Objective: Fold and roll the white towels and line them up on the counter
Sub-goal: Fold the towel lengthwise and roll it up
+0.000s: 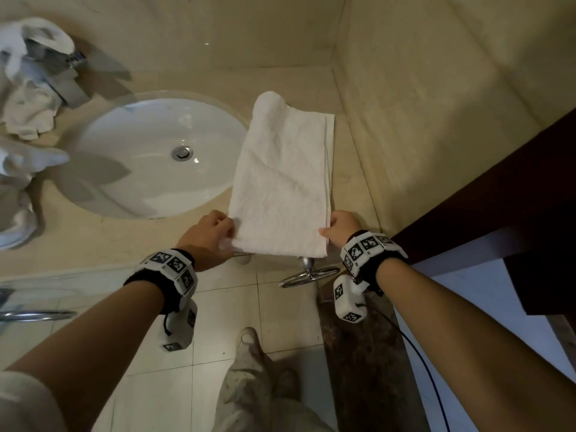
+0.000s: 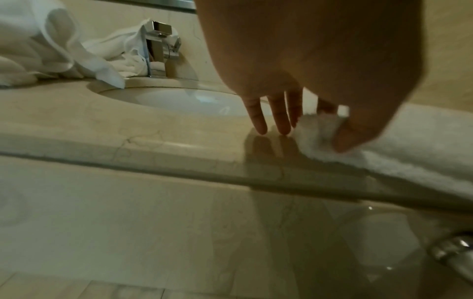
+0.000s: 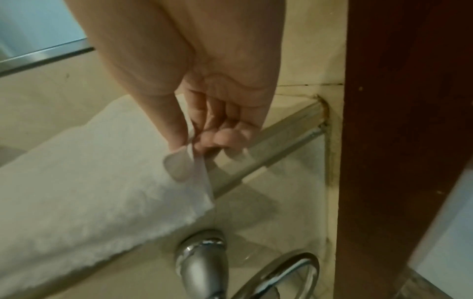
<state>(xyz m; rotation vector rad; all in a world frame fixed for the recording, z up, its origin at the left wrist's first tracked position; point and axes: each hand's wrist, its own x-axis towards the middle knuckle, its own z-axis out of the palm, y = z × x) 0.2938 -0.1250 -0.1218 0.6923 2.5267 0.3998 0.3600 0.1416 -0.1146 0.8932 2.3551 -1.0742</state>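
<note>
Folding is finishing: left hand (image 1: 208, 233) and right hand (image 1: 342, 227) are pinching the near corners of the folded white towel (image 1: 283, 182) lying right of the sink (image 1: 131, 151), likely needing tight rolling next.

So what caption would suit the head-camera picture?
Both hands, left and right, pinch the near corners of a folded white towel beside the sink.

Bathroom: sink (image 1: 93, 145), faucet (image 2: 160, 48), marble counter (image 1: 93, 235)
</note>
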